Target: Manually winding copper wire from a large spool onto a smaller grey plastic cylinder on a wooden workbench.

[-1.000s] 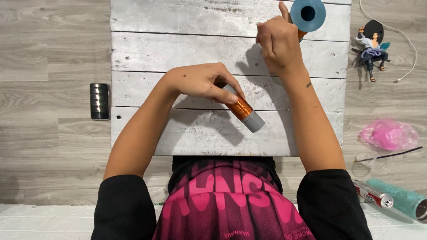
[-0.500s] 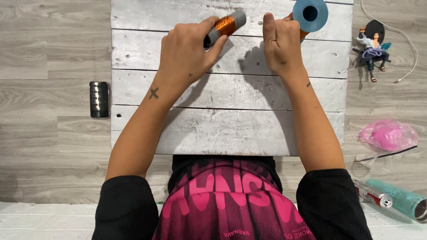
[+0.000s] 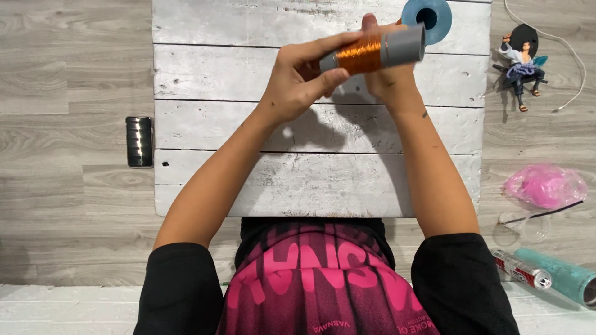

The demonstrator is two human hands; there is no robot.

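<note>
Holding a grey spool wound with shiny orange wire, the left hand has its fingers wrapped around the near end, with the thumb underneath. The spool lies on its side up in the air, above the white board table. Its grey end sticks out past the fingertips, away to the right.

The right hand is just behind the spool. It is mostly hidden, so it is hard to tell if its fingers are gripping the spool or only touching it. One fingertip pokes up over the top of the spool.

A blue spool stands just past the fingers, at the far edge of the table. A black phone lies on the floor, well away from the left hand. A small toy figure sits off to the right of the right hand. A pink bag lies nearer the right elbow.
</note>
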